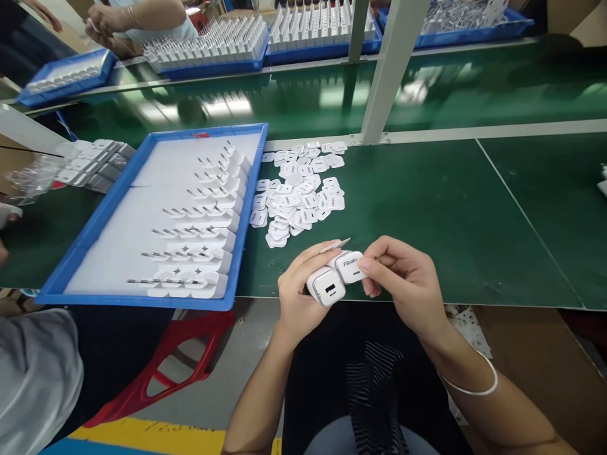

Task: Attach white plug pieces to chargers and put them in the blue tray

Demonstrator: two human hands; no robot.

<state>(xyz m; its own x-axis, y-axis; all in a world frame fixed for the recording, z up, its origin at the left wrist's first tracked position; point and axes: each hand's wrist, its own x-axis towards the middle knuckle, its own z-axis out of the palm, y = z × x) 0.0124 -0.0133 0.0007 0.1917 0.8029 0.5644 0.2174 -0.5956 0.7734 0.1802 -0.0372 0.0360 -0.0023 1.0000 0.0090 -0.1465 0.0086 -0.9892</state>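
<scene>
My left hand (301,287) is closed around two white charger bodies side by side. The nearer charger (326,287) points its port end at me, with a dark opening in it. Over the end of the other one lies a white cover plate (349,266) with printed letters and a small slot; whether it is seated cannot be told. My right hand (403,275) pinches that plate's right edge between thumb and fingers. Another thin plate (336,246) sticks out at my left fingers. Just beyond, a loose pile of white cover plates (294,201) lies on the green table.
A blue tray (250,208) on the left holds rows of white chargers (203,259), metal pins upward. Behind it runs a green conveyor (294,95), with more filled trays beyond. A white post (391,63) rises at the table's back edge. People sit at left and across.
</scene>
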